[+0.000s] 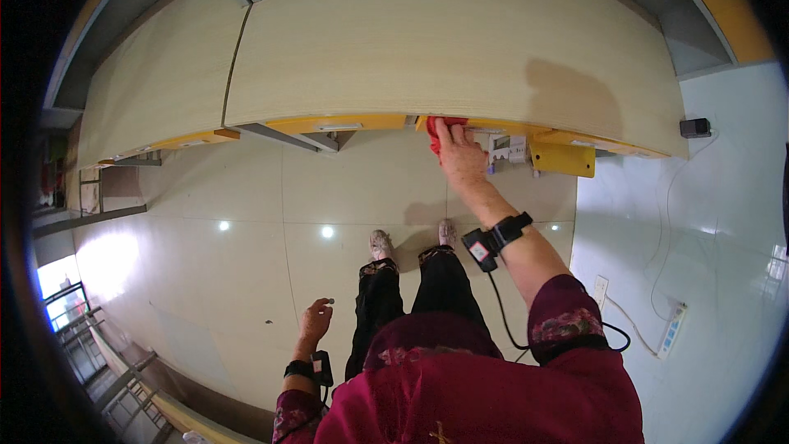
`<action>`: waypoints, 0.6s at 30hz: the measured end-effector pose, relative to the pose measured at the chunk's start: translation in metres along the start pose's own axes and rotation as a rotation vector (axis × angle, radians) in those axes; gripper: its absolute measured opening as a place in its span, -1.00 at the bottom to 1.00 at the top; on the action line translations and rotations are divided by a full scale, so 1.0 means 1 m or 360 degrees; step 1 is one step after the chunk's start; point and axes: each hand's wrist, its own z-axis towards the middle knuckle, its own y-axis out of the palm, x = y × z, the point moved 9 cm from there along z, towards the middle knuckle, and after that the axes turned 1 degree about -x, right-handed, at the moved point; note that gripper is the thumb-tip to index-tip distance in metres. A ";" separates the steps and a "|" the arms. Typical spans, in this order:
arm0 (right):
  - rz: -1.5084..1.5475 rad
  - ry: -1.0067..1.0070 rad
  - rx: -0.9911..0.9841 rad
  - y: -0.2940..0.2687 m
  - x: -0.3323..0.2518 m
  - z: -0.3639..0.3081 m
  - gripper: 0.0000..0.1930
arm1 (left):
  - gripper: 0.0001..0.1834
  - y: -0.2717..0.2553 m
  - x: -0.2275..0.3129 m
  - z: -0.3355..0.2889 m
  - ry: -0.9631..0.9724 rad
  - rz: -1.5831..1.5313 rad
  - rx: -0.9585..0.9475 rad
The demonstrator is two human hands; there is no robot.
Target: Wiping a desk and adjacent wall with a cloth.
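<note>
Showing beneath right grip (463, 160): red cloth (433, 138)

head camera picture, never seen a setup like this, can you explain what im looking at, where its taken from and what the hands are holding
There is no machine gripping anything here: these are a person's own two bare hands. The picture comes from a wide fisheye camera worn on the head, looking down, so straight edges bend and the rim goes dark. Its left is the person's left.

The right hand reaches forward with its fingers on a bunched red cloth, at the yellow front edge of a pale wooden desk. A shadow falls across the desktop. The left hand hangs low; something small and pale shows at its fingertips, too small to identify. Each wrist wears a strapped black device.
</note>
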 end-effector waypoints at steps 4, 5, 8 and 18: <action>-0.0028 -0.0108 0.0034 -0.003 -0.017 0.006 -0.55 | -0.70 0.004 0.022 -0.004 0.0070 -0.0013 -0.0045; -0.0037 -0.0100 0.0032 -0.003 -0.011 0.003 -0.55 | -0.70 0.005 0.030 -0.004 0.0090 -0.0013 -0.0068; 0.0148 -0.0061 0.0009 -0.007 -0.005 0.002 -0.55 | -0.71 0.002 0.009 -0.007 0.0048 -0.0053 -0.0020; -0.0030 -0.0214 -0.0089 -0.011 -0.004 0.001 -0.51 | -0.67 0.012 -0.011 -0.010 -0.0028 -0.0016 -0.0104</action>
